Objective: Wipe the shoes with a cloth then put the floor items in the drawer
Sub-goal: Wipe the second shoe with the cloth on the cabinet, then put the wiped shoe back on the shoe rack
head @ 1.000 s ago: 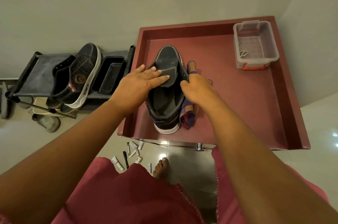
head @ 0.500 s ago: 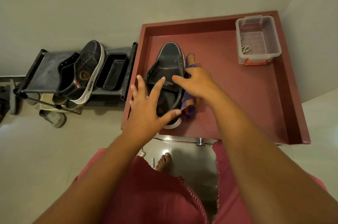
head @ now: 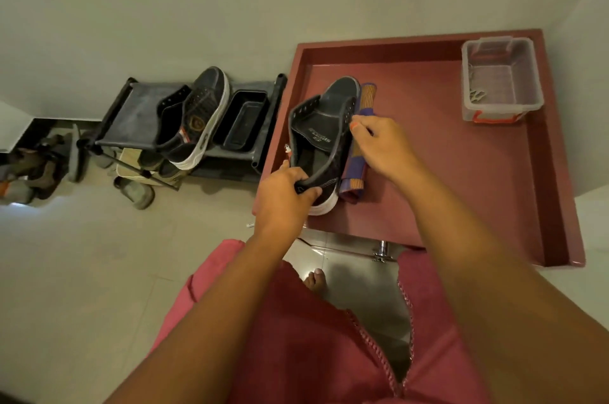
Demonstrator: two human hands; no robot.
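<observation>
A black shoe (head: 323, 126) with a white sole lies in the open maroon drawer (head: 557, 172), toe pointing away. My left hand (head: 283, 199) grips its heel collar, thumb inside the opening. A folded purple and orange cloth (head: 368, 97) lies along the shoe's right side. Over that cloth sits my right hand (head: 385, 149), fingers curled down on it, one fingertip touching the shoe's eyelet edge. The matching black shoe (head: 197, 120) rests tilted on the dark shoe rack (head: 131, 116) to the left. One small white item (head: 250, 225) shows on the floor by the drawer's corner.
A clear plastic box (head: 501, 80) with an orange latch stands in the drawer's far right corner. A black tray (head: 242, 121) sits on the rack beside the drawer. More footwear (head: 33, 166) lies on the floor at far left. My bare foot (head: 314, 280) is below the drawer handle (head: 381, 252).
My left hand left the shoe's tongue, drew back and took hold of the heel collar. My right hand stayed beside the shoe over the cloth. The view swung right, hiding most floor items.
</observation>
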